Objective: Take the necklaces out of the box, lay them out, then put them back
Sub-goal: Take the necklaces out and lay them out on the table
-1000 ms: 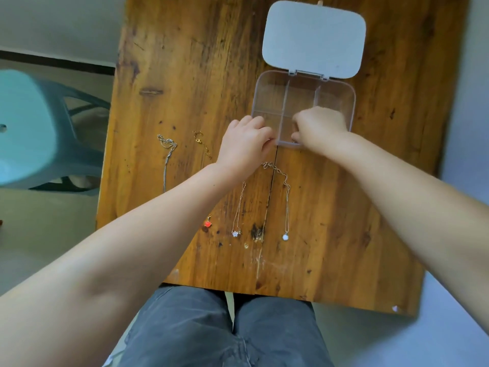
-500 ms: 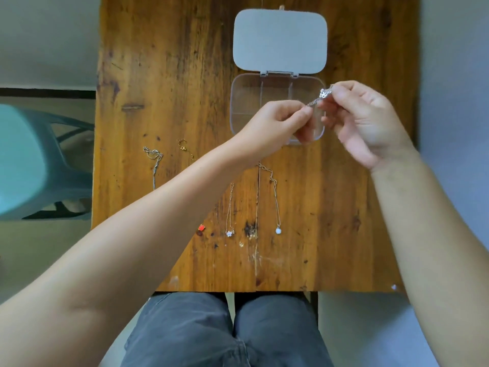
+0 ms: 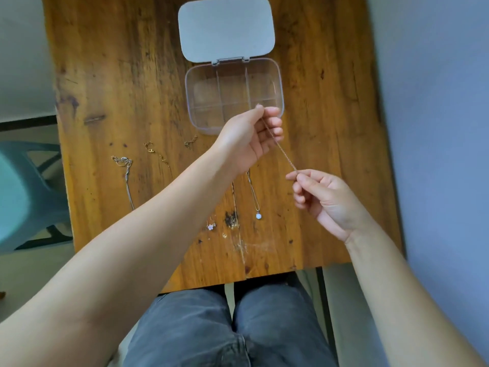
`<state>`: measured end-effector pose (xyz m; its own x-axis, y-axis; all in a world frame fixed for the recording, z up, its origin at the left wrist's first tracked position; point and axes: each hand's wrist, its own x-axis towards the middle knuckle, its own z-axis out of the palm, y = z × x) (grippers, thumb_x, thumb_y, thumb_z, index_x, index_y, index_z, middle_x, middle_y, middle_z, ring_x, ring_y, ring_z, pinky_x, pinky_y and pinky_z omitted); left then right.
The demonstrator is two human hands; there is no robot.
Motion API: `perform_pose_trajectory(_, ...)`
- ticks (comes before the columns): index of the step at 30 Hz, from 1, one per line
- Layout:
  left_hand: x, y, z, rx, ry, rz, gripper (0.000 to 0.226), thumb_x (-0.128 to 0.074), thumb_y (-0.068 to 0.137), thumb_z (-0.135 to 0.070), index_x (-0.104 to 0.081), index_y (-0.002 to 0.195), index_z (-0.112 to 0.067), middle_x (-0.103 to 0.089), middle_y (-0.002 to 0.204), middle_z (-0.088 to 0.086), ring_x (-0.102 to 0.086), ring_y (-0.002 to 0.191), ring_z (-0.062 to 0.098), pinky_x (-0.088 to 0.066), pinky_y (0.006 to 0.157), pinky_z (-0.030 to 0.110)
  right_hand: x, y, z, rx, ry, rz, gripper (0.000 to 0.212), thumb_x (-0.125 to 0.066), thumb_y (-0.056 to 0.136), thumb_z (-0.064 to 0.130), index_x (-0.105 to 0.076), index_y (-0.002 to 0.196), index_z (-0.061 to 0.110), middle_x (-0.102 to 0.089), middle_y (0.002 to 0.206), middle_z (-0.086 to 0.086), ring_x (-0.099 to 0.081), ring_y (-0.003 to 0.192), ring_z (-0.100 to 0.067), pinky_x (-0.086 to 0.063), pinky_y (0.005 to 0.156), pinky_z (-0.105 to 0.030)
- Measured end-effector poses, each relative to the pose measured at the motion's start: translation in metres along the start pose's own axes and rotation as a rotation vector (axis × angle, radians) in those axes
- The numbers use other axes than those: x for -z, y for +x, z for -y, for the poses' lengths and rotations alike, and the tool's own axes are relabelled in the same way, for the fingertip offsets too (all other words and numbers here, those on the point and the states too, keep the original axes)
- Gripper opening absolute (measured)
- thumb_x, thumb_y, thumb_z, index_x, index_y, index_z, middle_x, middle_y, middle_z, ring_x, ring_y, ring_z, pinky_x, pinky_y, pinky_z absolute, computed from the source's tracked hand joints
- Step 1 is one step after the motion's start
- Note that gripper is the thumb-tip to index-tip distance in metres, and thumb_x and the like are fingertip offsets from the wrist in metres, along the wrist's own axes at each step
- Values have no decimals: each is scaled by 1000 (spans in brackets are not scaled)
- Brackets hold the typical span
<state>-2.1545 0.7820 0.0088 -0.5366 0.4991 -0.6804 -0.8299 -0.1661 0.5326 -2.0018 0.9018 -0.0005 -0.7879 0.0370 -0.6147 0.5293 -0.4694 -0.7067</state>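
The left hand and right hand are each pinching 1 end of a thin chain necklace, stretching it taut above the table. The clear box is lying open at 12 o'clock, its compartments looking empty. Other necklaces are lying toward 9 o'clock.

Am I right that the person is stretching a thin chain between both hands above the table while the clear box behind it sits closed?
Not quite: the clear box is open, its grey lid folded back flat on the table, as the head view shows. The rest holds: the left hand and right hand stretch a thin chain between them.
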Motion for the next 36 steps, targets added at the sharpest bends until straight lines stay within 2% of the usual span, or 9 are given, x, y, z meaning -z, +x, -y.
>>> perform_pose_trajectory(9,0,30,43,91,376,-136,30,-34,100,-15,-58,85,-6,-60,68,7,-61,62,19,-56,70,32,35,-49,-72,-232,-106,-370,19,-49,97,8,-63,107,17,-75,89,-2,-68,74,-11,-53,63,-21)
perform_pose_trajectory(15,6,47,53,-11,690,-250,22,-41,97,-11,-61,86,-9,-65,73,4,-65,66,15,-55,66,24,35,-45,-91,-246,-300,-499,7,-56,94,18,-61,93,14,-76,83,1,-70,68,-10,-49,56,-21)
perform_pose_trajectory(18,10,52,53,-61,772,-202,20,-45,96,-11,-63,87,-11,-67,76,4,-66,66,14,-56,66,23,32,-37,-94,-238,-374,-530,8,-55,94,20,-62,90,20,-74,80,1,-67,62,-7,-46,53,-19)
perform_pose_trajectory(21,11,49,51,-92,761,-91,20,-48,96,-15,-65,87,-15,-70,78,3,-69,68,12,-54,62,19,31,-35,-94,-213,-380,-562,11,-53,95,18,-61,88,22,-72,83,2,-66,65,-8,-47,53,-19)
perform_pose_trajectory(23,13,45,49,-114,708,-71,19,-50,95,-17,-66,87,-15,-72,78,3,-70,71,12,-54,61,18,35,-37,-87,-168,-330,-642,12,-53,94,17,-62,88,21,-70,89,1,-67,76,-12,-52,62,-24)
perform_pose_trajectory(27,28,32,50,-93,605,-50,18,-52,94,-19,-67,85,-15,-73,81,3,-71,80,17,-56,67,22,57,-34,-52,19,187,-717,10,-52,95,12,-61,96,9,-70,105,-5,-67,103,-19,-55,86,-32)
perform_pose_trajectory(31,42,11,65,-28,533,-65,17,-54,93,-13,-67,82,-12,-71,79,5,-69,74,15,-55,62,20,63,-13,-4,189,560,-587,10,-48,95,11,-56,98,6,-76,96,-8,-69,100,-24,-58,81,-35)
perform_pose_trajectory(33,45,-3,78,25,528,-95,14,-56,92,-11,-66,81,-11,-69,77,6,-66,68,14,-53,59,19,58,7,17,229,519,-566,9,-47,95,9,-55,93,6,-76,86,-9,-72,91,-25,-58,74,-33)
perform_pose_trajectory(36,45,-27,103,108,546,-130,12,-57,90,-8,-64,81,-9,-69,73,5,-64,62,11,-52,57,18,45,42,41,254,236,-544,10,-49,93,9,-58,89,10,-72,78,-8,-73,79,-22,-57,71,-32)
